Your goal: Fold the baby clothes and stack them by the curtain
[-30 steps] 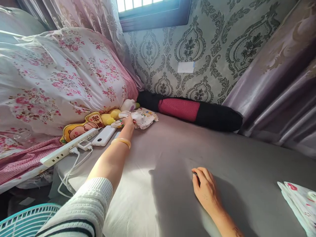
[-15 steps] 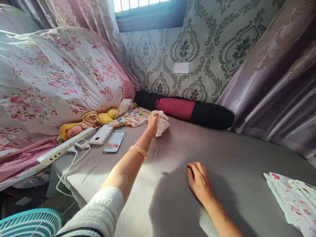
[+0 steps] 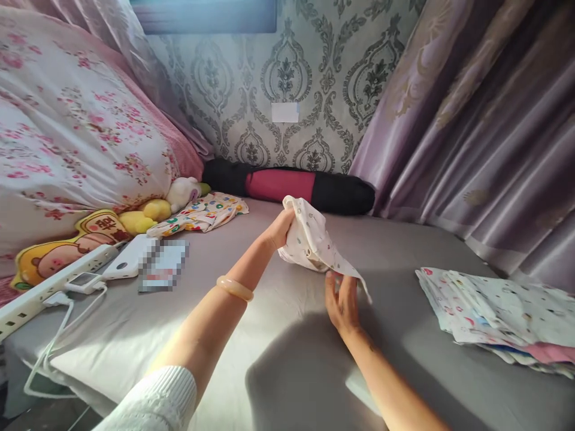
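Raised above the bed, a white cloth (image 3: 312,239) with small printed motifs hangs from my left hand (image 3: 283,227). The fingers of that hand are closed on its upper left edge. Whether it is a garment I cannot tell. My right hand (image 3: 344,302) is at the cloth's lower right edge, thumb and fingers apart. Its fingertips touch the cloth and are partly covered by it. A second cloth piece, with colourful prints (image 3: 206,212), lies crumpled on the grey sheet (image 3: 390,239) at the left. To the right sits a pile of folded printed cloths (image 3: 489,305).
A black and red long bag (image 3: 281,184) lies along the wall. On the left are a power strip (image 3: 58,278) with cables, a white power bank (image 3: 130,257), a phone-like flat object (image 3: 164,266), plush toys (image 3: 144,218) and a floral bedding heap (image 3: 90,120).
My left hand has lifted the white cloth away from the colourful piece and closer to me. My right hand has moved up from the sheet to the cloth. The view has turned right.
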A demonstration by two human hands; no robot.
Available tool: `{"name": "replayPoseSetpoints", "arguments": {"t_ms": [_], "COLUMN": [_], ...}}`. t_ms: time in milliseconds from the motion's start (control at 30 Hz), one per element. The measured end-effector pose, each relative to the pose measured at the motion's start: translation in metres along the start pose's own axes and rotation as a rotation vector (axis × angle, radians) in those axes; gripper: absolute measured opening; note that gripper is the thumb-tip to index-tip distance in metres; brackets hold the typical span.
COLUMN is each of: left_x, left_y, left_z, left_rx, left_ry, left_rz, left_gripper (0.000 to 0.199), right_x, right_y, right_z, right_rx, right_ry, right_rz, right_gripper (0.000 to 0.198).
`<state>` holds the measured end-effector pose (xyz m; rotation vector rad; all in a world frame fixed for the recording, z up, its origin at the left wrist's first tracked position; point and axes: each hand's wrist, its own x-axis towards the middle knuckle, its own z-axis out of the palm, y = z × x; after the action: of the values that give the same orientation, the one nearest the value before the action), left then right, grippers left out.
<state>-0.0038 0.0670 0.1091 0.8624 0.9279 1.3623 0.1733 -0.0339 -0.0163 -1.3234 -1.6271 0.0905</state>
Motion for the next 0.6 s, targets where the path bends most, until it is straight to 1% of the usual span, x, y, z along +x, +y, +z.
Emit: {"name": "replayPoseSetpoints", "arguments": {"t_ms": [100, 167, 233, 267, 333, 400, 467, 500, 567, 600], "left_x": [-0.012, -0.021, -0.028, -0.031, -0.034, -0.035, -0.035, -0.035, -0.035, -0.035], "left_y": [0.012, 0.020, 0.024, 0.025, 0.023, 0.016, 0.007, 0.002, -0.009, -0.015], "left_z": [0.010, 0.016, 0.020, 0.022, 0.023, 0.022, 0.020, 0.019, 0.015, 0.014], "left_rx": [0.163, 0.279, 0.380, 0.418, 0.459, 0.448, 0.389, 0.349, 0.271, 0.238], "left_ry": [-0.161, -0.223, -0.238, -0.225, -0.160, -0.069, 0.001, 0.019, 0.029, 0.028], "left_rz": [0.151, 0.244, 0.319, 0.344, 0.356, 0.292, 0.160, 0.085, -0.049, -0.099], "left_gripper": [0.020, 0.020, 0.020, 0.021, 0.024, 0.029, 0.032, 0.032, 0.029, 0.027], "right_x": [0.000, 0.000, 0.000, 0.000, 0.002, 0.006, 0.011, 0.013, 0.017, 0.018], "right_y": [-0.003, -0.004, -0.004, -0.004, -0.002, 0.000, 0.002, 0.003, 0.003, 0.002], "right_z": [-0.004, -0.005, -0.004, -0.004, -0.003, -0.003, -0.005, -0.006, -0.010, -0.012], "right_rx": [-0.022, 0.008, 0.049, 0.067, 0.116, 0.204, 0.299, 0.324, 0.292, 0.249], "right_ry": [0.025, 0.021, 0.033, 0.048, 0.094, 0.142, 0.167, 0.179, 0.211, 0.230], "right_rz": [-0.044, -0.040, -0.010, 0.013, 0.093, 0.205, 0.304, 0.333, 0.327, 0.290], "right_gripper": [0.039, 0.040, 0.042, 0.043, 0.046, 0.045, 0.042, 0.040, 0.038, 0.037]}}
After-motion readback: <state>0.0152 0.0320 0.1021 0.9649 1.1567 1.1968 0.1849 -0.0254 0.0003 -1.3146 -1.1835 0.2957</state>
